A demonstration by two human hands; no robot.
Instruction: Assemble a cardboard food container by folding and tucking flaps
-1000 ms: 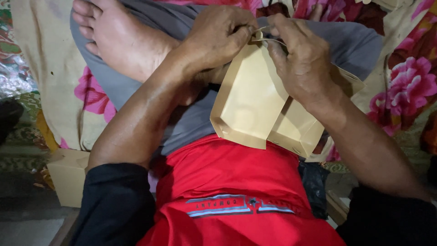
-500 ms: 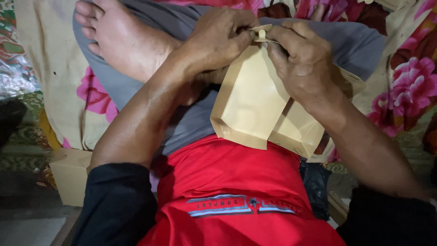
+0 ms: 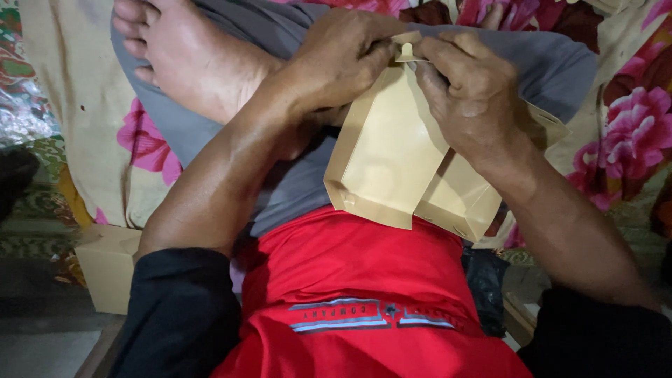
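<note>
The person sits cross-legged on a flowered bedsheet (image 3: 630, 140), and everything happens around the tan paper bag (image 3: 385, 161) resting on the lap. Above the bag's top edge, both hands meet: the left hand (image 3: 343, 59) has its grip closed narrow on the top-left corner of the bag, thumb and fingers pinching the paper, while the right hand (image 3: 472, 94) presses down over the bag's upper right side, its fingertips closed on the same top fold. Between the two thumbs a small paper tab (image 3: 404, 50) sticks up, seemingly a bit of the folded mouth squeezed between them. Holding from both sides like this keeps the fold flat and tight, I would judge.

Under the bag and poking out below its lower right corner lies a second tan bag (image 3: 458, 203), partly covered; more tan paper shows beyond the right wrist. The bag's bottom edge hangs over a red shirt (image 3: 364, 280). Up and left of the bag a bare foot (image 3: 189, 52) rests on the grey trouser leg (image 3: 182, 133), which serves as the support.
</note>
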